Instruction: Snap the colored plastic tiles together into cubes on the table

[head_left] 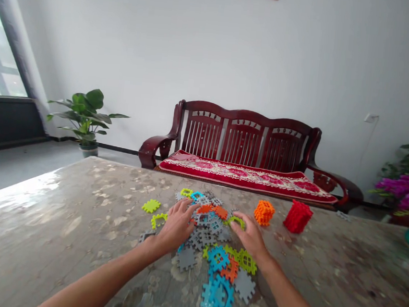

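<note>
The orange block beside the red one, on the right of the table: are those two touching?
Apart: the head view shows a strip of tabletop between the orange block and the red block.

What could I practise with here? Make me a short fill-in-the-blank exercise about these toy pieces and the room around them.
1. The hand nearer the orange stack is the person's ____ one.
2. Farther to the right of the orange stack stands a ____ stack.
3. The loose pieces lowest in the picture are ____.
4. The potted plant nearer the window is on the ____ side of the picture.

Missing words: right; red; blue; left.
</note>
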Tool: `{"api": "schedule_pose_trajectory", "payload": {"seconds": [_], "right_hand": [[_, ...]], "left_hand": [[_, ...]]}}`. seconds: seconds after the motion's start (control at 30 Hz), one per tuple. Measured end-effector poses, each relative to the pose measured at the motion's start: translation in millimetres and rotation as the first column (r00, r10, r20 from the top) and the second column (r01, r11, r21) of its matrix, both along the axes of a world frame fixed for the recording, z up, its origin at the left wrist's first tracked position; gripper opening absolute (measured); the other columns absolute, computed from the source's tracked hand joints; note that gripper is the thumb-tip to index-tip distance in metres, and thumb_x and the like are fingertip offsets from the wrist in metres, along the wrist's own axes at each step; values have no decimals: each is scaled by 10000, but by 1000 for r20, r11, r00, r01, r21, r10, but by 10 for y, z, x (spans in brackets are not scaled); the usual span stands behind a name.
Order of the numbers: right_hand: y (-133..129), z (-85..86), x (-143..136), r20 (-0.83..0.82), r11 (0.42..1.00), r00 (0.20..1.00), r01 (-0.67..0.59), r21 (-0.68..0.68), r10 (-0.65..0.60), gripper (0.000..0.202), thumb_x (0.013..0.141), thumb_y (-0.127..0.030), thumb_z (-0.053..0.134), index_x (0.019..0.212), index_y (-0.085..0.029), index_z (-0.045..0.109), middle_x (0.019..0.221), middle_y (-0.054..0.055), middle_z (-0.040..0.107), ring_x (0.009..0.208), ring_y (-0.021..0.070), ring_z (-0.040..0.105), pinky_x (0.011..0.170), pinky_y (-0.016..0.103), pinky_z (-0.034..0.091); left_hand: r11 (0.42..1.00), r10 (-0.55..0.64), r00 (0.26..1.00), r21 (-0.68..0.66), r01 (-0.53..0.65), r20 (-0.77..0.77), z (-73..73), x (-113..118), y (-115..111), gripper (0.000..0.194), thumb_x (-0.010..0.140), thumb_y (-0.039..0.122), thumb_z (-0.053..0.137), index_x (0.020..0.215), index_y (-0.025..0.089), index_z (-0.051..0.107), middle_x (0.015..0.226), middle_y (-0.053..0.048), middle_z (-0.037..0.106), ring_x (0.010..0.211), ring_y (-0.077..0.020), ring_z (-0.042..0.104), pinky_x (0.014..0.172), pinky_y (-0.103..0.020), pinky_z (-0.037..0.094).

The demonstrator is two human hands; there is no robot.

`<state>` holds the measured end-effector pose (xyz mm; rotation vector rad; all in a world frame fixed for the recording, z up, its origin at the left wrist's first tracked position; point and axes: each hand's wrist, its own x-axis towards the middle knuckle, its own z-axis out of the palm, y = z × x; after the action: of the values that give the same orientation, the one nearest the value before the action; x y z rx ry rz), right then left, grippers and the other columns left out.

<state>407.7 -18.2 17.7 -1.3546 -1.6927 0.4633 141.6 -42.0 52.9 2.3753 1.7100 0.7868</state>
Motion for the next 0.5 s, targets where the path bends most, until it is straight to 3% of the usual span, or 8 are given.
{"api": "schedule_pose_trajectory", "payload": {"seconds": [0.1, 0.2, 0.27, 0.37, 0.5], "right_hand": [[-228, -17, 99, 138, 999, 990, 29, 21, -32, 333, 835, -426, 531, 1031, -228, 714, 1091, 80, 717, 1097, 263, 608, 1021, 424, 428], [-414, -29, 141, 277, 998, 959, 58, 24, -62, 331, 910, -377, 443, 1022, -237, 721, 1071, 75, 719, 1075, 251, 607, 1004, 410, 426], [-509, -52, 131, 346, 998, 936, 65, 11, -65, 351, 937, -362, 411, 1045, -238, 721, 1082, 74, 718, 1070, 248, 604, 996, 405, 426], [-621, -103, 60, 404, 998, 913, 57, -12, -47, 362, 956, -335, 396, 1107, -236, 709, 1133, 73, 708, 1078, 238, 600, 994, 395, 424], [-715, -143, -79, 474, 999, 880, 42, -9, -33, 339, 967, -317, 407, 1132, -254, 697, 1148, 61, 694, 1070, 234, 594, 968, 378, 426]], "left_hand": [[968, -247, 969, 35, 248, -21, -120, 21, -322, 506, 866, 297, 616, 1365, 322, 536, 1424, -75, 520, 1315, -274, 467, 1120, -524, 408], [905, -417, 908, -116, 409, -46, -210, 88, -615, 878, 663, 539, 782, 1453, 361, 443, 1524, -81, 423, 1370, -360, 395, 1121, -589, 378], [856, -491, 868, -230, 463, -76, -241, 157, -739, 1015, 607, 632, 783, 1503, 397, 368, 1591, -91, 337, 1415, -408, 333, 1135, -646, 316], [829, -497, 861, -351, 435, -106, -250, 292, -813, 1061, 629, 685, 743, 1543, 384, 298, 1648, -119, 227, 1466, -440, 242, 1149, -673, 256], [864, -430, 889, -360, 354, -157, -262, 480, -772, 939, 733, 606, 709, 1541, 348, 307, 1655, -119, 224, 1477, -388, 244, 1170, -615, 259]]}}
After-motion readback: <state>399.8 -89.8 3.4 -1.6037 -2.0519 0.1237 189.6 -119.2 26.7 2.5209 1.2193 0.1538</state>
